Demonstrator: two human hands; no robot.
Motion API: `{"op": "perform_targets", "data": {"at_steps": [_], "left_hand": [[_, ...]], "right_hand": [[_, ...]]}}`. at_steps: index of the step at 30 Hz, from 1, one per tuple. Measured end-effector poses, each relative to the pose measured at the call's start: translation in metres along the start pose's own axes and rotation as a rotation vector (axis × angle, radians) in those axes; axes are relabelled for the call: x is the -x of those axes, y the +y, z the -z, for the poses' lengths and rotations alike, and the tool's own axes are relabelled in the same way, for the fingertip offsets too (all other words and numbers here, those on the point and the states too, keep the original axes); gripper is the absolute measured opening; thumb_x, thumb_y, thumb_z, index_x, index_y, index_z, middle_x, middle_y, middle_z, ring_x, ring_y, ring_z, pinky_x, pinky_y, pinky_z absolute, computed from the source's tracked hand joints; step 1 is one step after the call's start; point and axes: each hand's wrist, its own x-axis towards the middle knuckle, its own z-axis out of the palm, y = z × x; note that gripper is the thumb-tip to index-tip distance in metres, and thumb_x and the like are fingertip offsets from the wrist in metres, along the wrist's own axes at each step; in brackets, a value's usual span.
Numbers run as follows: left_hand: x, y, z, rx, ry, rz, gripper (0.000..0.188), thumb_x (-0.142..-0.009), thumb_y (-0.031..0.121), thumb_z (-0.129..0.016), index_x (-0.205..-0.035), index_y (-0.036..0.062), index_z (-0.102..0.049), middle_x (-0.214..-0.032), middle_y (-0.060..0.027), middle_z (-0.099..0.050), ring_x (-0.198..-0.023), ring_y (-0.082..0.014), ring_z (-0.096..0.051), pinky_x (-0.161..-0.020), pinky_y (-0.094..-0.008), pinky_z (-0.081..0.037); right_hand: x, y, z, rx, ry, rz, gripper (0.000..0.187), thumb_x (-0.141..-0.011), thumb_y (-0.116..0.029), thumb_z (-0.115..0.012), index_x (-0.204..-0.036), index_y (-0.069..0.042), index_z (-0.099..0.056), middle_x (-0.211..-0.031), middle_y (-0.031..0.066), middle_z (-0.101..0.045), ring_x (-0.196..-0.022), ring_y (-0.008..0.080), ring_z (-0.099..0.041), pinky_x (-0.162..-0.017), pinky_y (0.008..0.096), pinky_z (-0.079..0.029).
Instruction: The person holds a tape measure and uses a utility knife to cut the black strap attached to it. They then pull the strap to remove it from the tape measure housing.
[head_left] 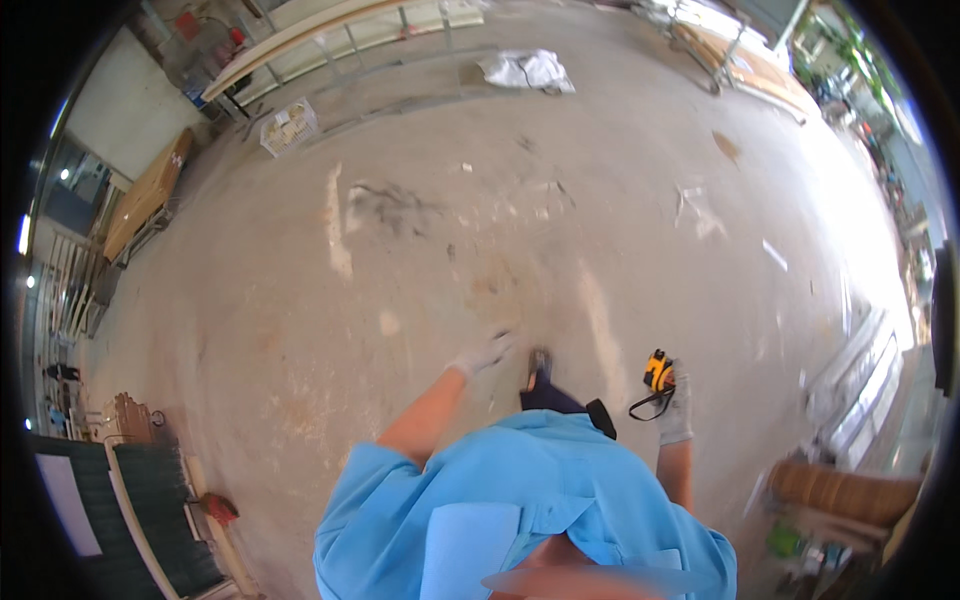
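Note:
In my right hand (680,405), which wears a light work glove, is a yellow and black tape measure (660,372). Its black wrist strap (650,403) loops down beside the glove. The hand is closed round the tape's right side, out to the right of my body. My left hand (487,353), gloved too, reaches forward over the concrete floor, touching nothing. Its fingers are stretched out and slightly blurred, with nothing seen in them. One dark shoe (540,362) shows between the hands.
White crate (289,128) and white plastic bag (527,71) lie ahead, near a long rack (330,40). Flat carts with brown boards (150,195) stand left. Metal profiles (855,390) and a brown roll (840,490) are at right. Stained concrete floor (400,290) spreads between them.

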Motion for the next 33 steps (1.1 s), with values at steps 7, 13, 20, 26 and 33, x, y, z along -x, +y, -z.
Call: {"op": "perform_targets", "data": {"at_steps": [7,13,20,26,33], "left_hand": [[0.063,-0.189,0.165,0.562,0.72,0.504,0.028,-0.093,0.043,-0.062,-0.096,0.0152,-0.057,-0.074,-0.0045,-0.054,-0.059,-0.0208,-0.055,-0.052,-0.0417,-0.05],[0.05,-0.195,0.162,0.956,0.943,0.744,0.045,-0.095,0.059,-0.063,-0.1,0.0141,-0.061,-0.081,-0.0075,-0.059,-0.066,-0.0258,-0.061,-0.059,-0.0451,-0.055],[-0.168,-0.085,0.364,1.116,0.67,0.514,0.042,-0.097,0.055,-0.063,-0.094,0.013,-0.062,-0.079,-0.0068,-0.061,-0.065,-0.0259,-0.062,-0.06,-0.0467,-0.056],[-0.377,0.167,0.621,0.475,0.828,0.005,0.024,-0.102,0.036,-0.059,-0.098,0.0135,-0.065,-0.084,-0.0027,-0.066,-0.073,-0.0162,-0.064,-0.067,-0.0346,-0.055],[-0.554,0.348,0.669,0.607,0.809,-0.08,0.023,-0.099,0.03,-0.07,-0.104,0.0079,-0.069,-0.087,-0.0046,-0.069,-0.076,-0.0163,-0.067,-0.07,-0.0342,-0.057]], "right_hand": [[-0.213,-0.084,-0.22,0.179,-0.341,-0.03,0.043,-0.097,-0.05,-0.068,-0.114,-0.011,-0.07,-0.087,0.002,-0.074,-0.063,0.0092,-0.068,-0.045,0.0202,-0.051],[-0.377,-0.115,-0.441,0.304,-0.54,0.029,0.041,-0.096,-0.052,-0.068,-0.108,-0.012,-0.069,-0.078,-0.0013,-0.065,-0.057,0.0069,-0.058,-0.046,0.0211,-0.044],[-0.464,-0.14,-0.617,0.322,-0.474,-0.009,0.042,-0.092,-0.052,-0.075,-0.104,-0.012,-0.069,-0.075,-0.0001,-0.066,-0.051,0.0095,-0.06,-0.043,0.0212,-0.047],[-0.58,-0.188,-0.727,0.493,-0.487,0.147,0.043,-0.097,-0.049,-0.068,-0.108,-0.007,-0.069,-0.079,-0.0001,-0.063,-0.058,0.0066,-0.056,-0.048,0.0213,-0.041],[-0.795,-0.274,-0.889,0.588,-0.573,0.317,0.038,-0.097,-0.041,-0.07,-0.112,-0.006,-0.07,-0.085,-0.0005,-0.065,-0.069,0.0063,-0.057,-0.056,0.0244,-0.045]]}}
